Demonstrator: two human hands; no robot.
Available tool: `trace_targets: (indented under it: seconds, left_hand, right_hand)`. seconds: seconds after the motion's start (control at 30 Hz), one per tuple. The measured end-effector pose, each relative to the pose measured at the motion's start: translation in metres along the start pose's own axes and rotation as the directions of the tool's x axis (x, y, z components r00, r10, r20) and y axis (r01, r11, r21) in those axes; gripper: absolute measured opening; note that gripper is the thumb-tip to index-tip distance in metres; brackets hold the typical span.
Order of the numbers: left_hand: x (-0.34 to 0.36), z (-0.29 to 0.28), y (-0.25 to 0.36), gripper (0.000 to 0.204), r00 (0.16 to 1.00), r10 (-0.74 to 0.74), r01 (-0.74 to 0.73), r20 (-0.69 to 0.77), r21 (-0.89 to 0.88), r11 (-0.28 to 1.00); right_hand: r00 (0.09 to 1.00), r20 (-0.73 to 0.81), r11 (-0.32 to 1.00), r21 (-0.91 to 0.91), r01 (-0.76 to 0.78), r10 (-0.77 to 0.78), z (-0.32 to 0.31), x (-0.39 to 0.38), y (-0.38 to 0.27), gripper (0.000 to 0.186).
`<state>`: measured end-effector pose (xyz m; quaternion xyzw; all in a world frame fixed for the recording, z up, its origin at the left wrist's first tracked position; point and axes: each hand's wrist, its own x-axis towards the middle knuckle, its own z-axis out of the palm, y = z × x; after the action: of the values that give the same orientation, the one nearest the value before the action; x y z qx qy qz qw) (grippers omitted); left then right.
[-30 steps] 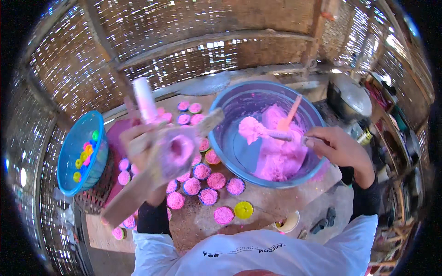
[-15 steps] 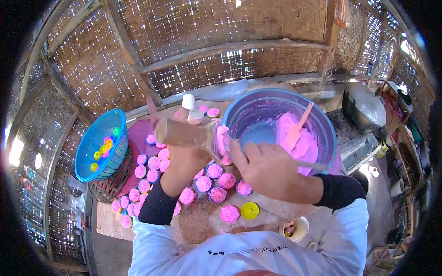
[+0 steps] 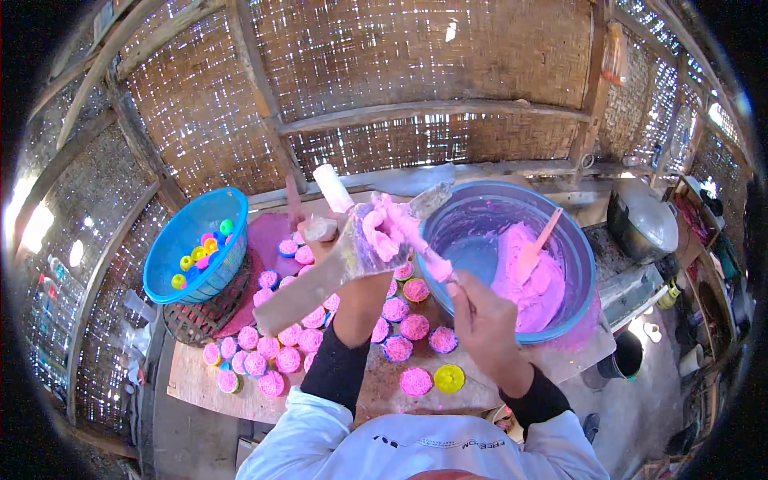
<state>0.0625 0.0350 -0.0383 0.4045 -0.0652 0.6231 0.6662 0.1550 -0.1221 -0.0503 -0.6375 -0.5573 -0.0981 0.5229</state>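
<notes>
My left hand (image 3: 360,298) grips a translucent plastic bag (image 3: 308,300), its wide mouth spread and folded outward. Soft pink paste (image 3: 386,232) lies in the bag's opening, and the bag hides most of my left fingers. A white cylinder (image 3: 333,189) stands out just beyond that hand. My right hand (image 3: 488,324) is closed around the handle of a narrow spatula (image 3: 437,262), whose blade is coated with pink paste and reaches up to the bag. Below both hands, several small round moulds (image 3: 414,326) are topped with pink strands. A bare yellow mould (image 3: 449,378) sits near the table's front edge.
Right of the bag, a large blue basin (image 3: 588,264) holds pink paste (image 3: 524,296) and a pink spatula (image 3: 546,234). At left, a blue basket (image 3: 192,276) contains colourful moulds. A lidded metal pot (image 3: 644,216) is far right; a woven wall (image 3: 432,64) rises behind the table.
The bag has turned and its mouth has opened toward me, showing more paste. My right hand has drawn back from it, toward me and slightly right, bringing the coated spatula into view.
</notes>
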Motion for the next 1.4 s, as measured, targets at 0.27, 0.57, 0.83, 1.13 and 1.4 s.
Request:
trace_targets:
  seconds: [0.27,0.57,0.83,1.13,1.4]
  left_hand:
    - [0.008,-0.051,-0.001,0.022,0.974,0.200,0.004,-0.105,0.894,0.448]
    - [0.001,0.022,0.024,0.027,0.876,-0.045,-0.482,0.480,0.874,-0.063]
    - [0.032,-0.011,0.034,0.038,0.807,-0.284,-0.579,0.517,0.788,-0.211]
    - [0.060,-0.019,0.144,0.041,0.783,0.004,-0.545,0.623,0.688,-0.478]
    - [-0.010,-0.028,0.174,0.056,0.862,0.428,-0.301,0.273,0.954,-0.003]
  right_hand:
    - [0.913,0.402,0.994,0.053,-0.098,0.068,-0.049,-0.008,0.009,0.019]
    - [0.824,0.557,0.737,-0.515,0.437,-0.099,-0.036,0.054,-0.027,0.026]
    - [0.821,0.546,0.679,-0.539,0.499,-0.169,-0.085,0.037,-0.023,0.027]
    - [0.695,0.626,0.430,-0.768,0.474,0.352,-0.142,0.031,0.125,0.008]
    - [0.559,0.827,0.571,-0.485,0.663,0.055,-0.062,0.058,0.173,0.010]
